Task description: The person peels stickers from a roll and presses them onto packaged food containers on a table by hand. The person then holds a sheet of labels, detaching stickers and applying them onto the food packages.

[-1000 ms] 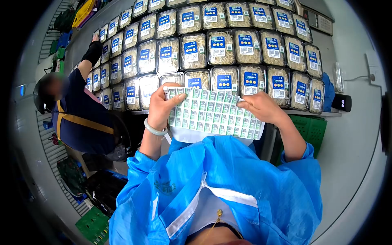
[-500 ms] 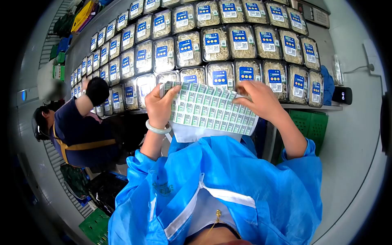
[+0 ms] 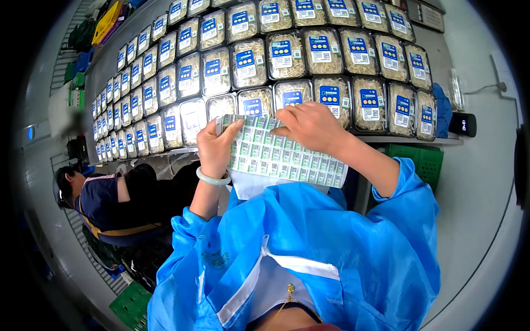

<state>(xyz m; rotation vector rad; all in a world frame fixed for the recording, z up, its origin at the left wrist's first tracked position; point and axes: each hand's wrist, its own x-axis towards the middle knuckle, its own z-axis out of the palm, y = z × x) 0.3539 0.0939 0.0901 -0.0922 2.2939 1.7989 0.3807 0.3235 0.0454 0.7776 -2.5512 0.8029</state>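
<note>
My left hand (image 3: 215, 146), with a pale bangle at its wrist, grips the upper left corner of a sheet of small green-and-white labels (image 3: 276, 157). The labels sit in rows and carry tiny square codes. White backing paper (image 3: 251, 187) shows below them. My right hand (image 3: 312, 128) is pinched at the sheet's upper edge, its thumb over the front of the labels. Whatever lies between those fingertips is hidden. Just beyond the sheet stand clear-lidded packs of pale shredded food (image 3: 287, 55), each with a blue-and-white label; several also bear a small green-and-white sticker.
The packs stand in rows on a long metal table (image 3: 190, 149). At the left, another person (image 3: 105, 204) in dark clothing bends low beside it. A green crate (image 3: 425, 163) is under the right end, near a small black device (image 3: 462, 125). A scale (image 3: 425, 15) sits at the back right.
My right hand has moved left along the sheet's upper edge. My left hand keeps its grip. The other person has drawn their arm back from the packs and bent lower.
</note>
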